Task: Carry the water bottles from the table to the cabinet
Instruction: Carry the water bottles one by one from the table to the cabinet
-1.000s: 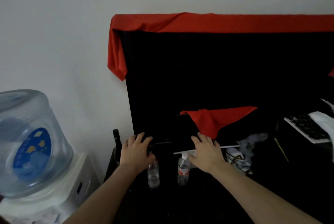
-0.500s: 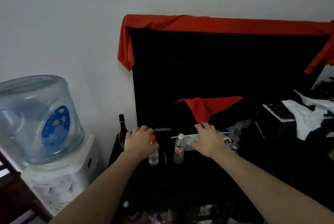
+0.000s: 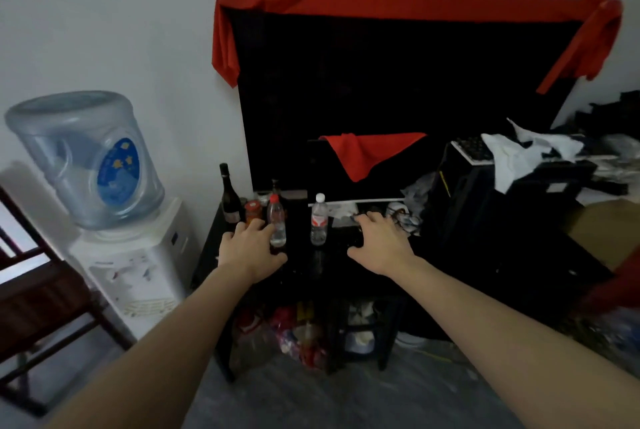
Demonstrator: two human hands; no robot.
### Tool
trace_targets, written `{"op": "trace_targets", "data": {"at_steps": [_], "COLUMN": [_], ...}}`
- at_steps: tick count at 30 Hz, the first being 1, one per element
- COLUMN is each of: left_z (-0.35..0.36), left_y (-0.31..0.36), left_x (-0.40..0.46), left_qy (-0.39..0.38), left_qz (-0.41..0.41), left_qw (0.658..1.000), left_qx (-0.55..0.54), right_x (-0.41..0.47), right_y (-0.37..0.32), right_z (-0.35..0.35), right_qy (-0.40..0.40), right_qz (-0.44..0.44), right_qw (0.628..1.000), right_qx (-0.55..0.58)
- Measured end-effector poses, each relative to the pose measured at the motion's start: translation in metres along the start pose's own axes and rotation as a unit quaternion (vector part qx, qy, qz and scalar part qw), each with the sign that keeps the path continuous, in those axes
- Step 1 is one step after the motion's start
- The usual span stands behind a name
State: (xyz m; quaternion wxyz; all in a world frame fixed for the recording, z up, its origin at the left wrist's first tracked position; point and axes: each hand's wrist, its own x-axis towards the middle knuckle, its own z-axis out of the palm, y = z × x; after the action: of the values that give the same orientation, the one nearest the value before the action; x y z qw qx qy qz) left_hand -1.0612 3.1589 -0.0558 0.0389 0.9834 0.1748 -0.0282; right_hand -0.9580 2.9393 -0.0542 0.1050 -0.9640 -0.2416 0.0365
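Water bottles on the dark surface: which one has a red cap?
The left bottle, beside the left hand. The other bottle has a white cap and red label.

Looks like a lived-in room of a home, dim and cluttered: water dispenser [image 3: 131, 255] with a big blue jug [image 3: 86, 158] against a white wall, dark wine bottle [image 3: 229, 196] and jar [image 3: 254, 211] on a low black surface [image 3: 311, 266], red cloth [image 3: 398, 4] draped over a black screen [image 3: 398, 92], wooden chair [image 3: 41, 293], keyboard [image 3: 471, 149] among crumpled paper.

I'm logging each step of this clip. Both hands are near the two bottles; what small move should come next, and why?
Probably draw both hands back: the red-capped bottle and white-capped bottle stand upright, and neither the left hand nor the right hand grips either.
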Motion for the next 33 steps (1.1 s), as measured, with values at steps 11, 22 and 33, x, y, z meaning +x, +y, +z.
{"op": "trace_targets", "data": {"at_steps": [11,22,33], "left_z": [-0.007,-0.026,0.008], "left_y": [0.039,0.116,0.257], "left_x": [-0.103,-0.156,-0.260], "left_qy": [0.005,0.031,-0.029], "left_qz": [0.019,0.162,0.382], "left_qw": [1.000,0.986,0.924], "left_qx": [0.019,0.014,0.007], "right_x": [-0.118,-0.235,-0.434], "right_y": [0.022,0.055,0.131], "right_z": [-0.013,-0.036,-0.035], "right_qy": [0.009,0.048,0.077], "right_qz": [0.017,0.141,0.365], "right_qw": [0.999,0.985,0.924], "right_qx": [0.047,0.083,0.084]}}
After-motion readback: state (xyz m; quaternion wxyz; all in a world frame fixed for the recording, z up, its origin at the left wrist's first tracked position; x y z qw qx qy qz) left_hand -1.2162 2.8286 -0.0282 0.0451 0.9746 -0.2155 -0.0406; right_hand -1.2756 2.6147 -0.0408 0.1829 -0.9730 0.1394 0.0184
